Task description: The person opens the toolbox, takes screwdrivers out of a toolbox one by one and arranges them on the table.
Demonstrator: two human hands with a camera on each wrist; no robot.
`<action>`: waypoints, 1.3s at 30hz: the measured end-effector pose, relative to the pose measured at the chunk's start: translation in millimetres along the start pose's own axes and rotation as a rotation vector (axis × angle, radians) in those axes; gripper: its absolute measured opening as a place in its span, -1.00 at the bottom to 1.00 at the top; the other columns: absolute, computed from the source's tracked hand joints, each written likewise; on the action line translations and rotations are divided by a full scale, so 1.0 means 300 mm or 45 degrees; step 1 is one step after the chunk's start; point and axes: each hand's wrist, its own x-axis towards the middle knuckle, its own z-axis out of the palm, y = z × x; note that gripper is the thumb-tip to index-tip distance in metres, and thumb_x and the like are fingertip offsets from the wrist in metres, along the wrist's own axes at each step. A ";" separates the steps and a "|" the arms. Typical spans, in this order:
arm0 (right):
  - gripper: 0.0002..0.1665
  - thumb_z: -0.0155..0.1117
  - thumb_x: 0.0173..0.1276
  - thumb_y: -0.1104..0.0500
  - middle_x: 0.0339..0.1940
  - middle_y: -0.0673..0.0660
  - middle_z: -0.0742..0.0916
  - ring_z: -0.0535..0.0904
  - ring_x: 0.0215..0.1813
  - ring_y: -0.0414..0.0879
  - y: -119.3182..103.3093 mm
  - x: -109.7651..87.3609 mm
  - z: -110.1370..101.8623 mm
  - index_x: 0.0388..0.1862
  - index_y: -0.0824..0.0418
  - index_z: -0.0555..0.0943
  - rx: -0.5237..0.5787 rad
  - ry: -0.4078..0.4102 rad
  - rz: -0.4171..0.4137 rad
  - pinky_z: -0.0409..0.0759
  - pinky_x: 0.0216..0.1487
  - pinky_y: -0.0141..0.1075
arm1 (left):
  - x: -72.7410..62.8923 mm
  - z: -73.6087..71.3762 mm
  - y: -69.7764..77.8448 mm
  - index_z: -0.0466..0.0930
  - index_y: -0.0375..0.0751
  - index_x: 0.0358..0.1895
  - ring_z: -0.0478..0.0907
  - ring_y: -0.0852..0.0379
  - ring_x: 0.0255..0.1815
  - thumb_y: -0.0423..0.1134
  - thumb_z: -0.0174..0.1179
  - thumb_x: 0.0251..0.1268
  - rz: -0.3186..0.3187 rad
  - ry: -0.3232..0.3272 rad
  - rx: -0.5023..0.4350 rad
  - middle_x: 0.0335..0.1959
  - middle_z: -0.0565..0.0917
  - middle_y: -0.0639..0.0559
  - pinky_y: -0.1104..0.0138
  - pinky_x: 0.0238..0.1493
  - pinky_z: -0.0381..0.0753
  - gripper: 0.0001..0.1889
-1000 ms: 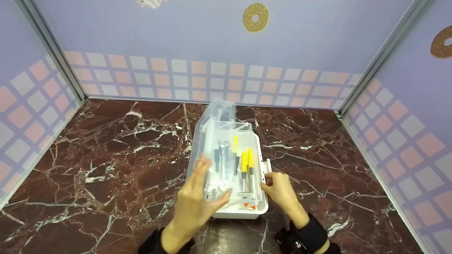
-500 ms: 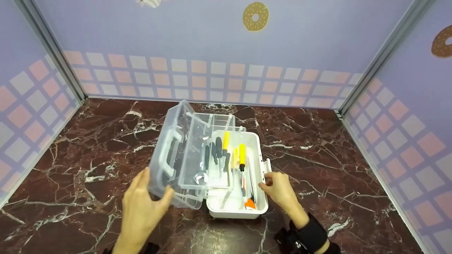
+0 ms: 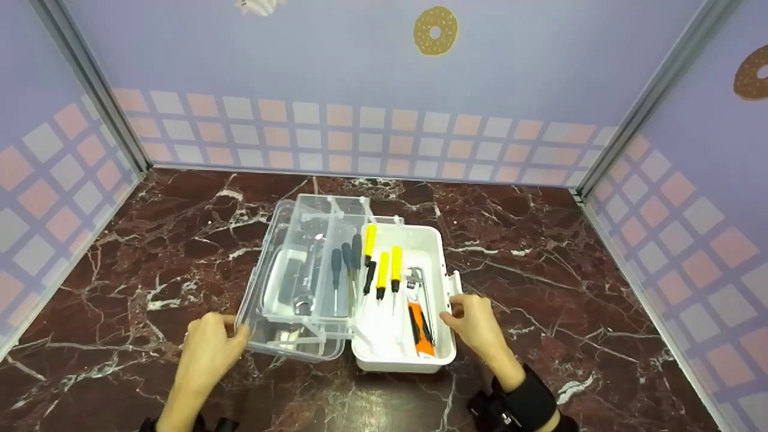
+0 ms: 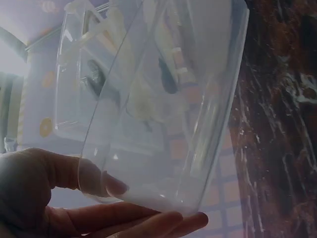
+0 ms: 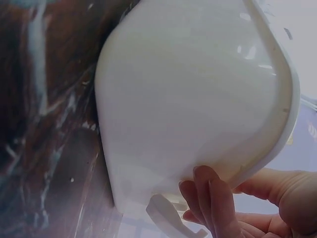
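Observation:
A white toolbox (image 3: 403, 363) lies opened on the marble-look table, its clear lid (image 3: 245, 318) swung to the left. My left hand (image 3: 209, 350) pinches the lid's near left edge, thumb and fingers on either side in the left wrist view. At the right rim, beside the white latch (image 3: 454, 283), my right hand (image 3: 478, 324) grips the box wall. A clear tray (image 3: 282, 317) stands out to the left over the lid, bearing several dark-handled screwdrivers (image 3: 336, 264) and a wrench (image 3: 304, 305). Yellow-handled screwdrivers (image 3: 396, 264) lie near the middle. Inside the box is an orange-handled tool (image 3: 423, 342).
Dark red table surface (image 3: 150, 270) surrounds the box. A lilac back wall (image 3: 336, 66) with printed squares and doughnuts rises behind, and similar panels stand left and right. Metal posts (image 3: 648, 96) mark the corners.
My left hand has moved left and down, and the lid has swung left from over the box. The tray has shifted left with its tools, uncovering the box's inside. My right hand stays put.

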 end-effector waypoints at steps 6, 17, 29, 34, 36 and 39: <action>-0.91 0.32 -0.06 0.40 -0.77 0.01 0.57 0.40 -0.70 -0.27 0.004 0.001 0.000 -0.58 0.31 0.56 -0.011 0.002 -0.010 0.37 -0.67 -0.43 | 0.023 0.023 -0.061 0.63 -0.47 -0.51 0.28 0.19 -0.83 -0.44 0.14 -0.14 0.021 -0.084 0.036 -0.81 0.49 0.00 0.38 -0.79 0.27 -0.87; -0.92 0.32 -0.05 0.39 -0.79 -0.02 0.52 0.34 -0.71 -0.27 0.005 0.001 0.000 -0.57 0.32 0.57 0.001 -0.006 0.001 0.31 -0.68 -0.44 | 0.046 0.058 -0.116 0.40 -0.20 -0.85 0.31 0.13 -0.74 -0.41 0.21 -0.24 -0.014 -0.198 0.100 -0.88 0.34 0.10 0.27 -0.63 0.34 -0.78; -0.81 0.31 -0.05 0.42 -0.70 0.08 0.62 0.57 -0.56 -0.13 0.005 -0.001 0.001 -0.37 0.45 0.61 0.040 0.002 0.033 0.51 -0.55 -0.34 | 0.068 -0.003 -0.073 0.43 -0.58 -0.07 0.27 0.20 -0.82 -0.34 0.11 0.12 -0.027 -0.299 -0.027 -0.54 0.57 -0.17 0.45 -0.83 0.25 -0.63; -0.82 0.31 -0.06 0.42 -0.72 0.06 0.60 0.55 -0.58 -0.14 0.008 -0.002 0.003 -0.39 0.43 0.62 0.027 0.015 0.032 0.49 -0.57 -0.36 | 0.114 -0.034 -0.027 0.42 -0.51 0.00 0.53 0.09 -0.61 -0.20 -0.06 0.32 0.034 -0.113 -0.182 -0.30 0.60 -0.32 0.35 -0.66 0.48 -0.61; -0.84 0.31 -0.06 0.42 -0.73 0.04 0.59 0.52 -0.60 -0.17 0.008 -0.002 0.004 -0.41 0.41 0.62 0.026 0.018 0.026 0.46 -0.59 -0.38 | 0.129 -0.031 -0.008 0.41 -0.49 0.02 0.59 -0.02 -0.44 -0.08 -0.12 0.35 0.042 -0.073 -0.236 -0.23 0.59 -0.33 0.23 -0.43 0.56 -0.53; -0.86 0.30 -0.07 0.42 -0.73 0.04 0.60 0.50 -0.62 -0.20 0.006 -0.004 0.006 -0.43 0.39 0.62 0.024 0.020 0.018 0.44 -0.61 -0.40 | 0.142 -0.016 0.016 0.37 -0.49 0.08 0.58 -0.15 -0.29 0.01 -0.22 0.37 0.043 -0.062 -0.275 -0.16 0.55 -0.38 0.07 -0.15 0.48 -0.44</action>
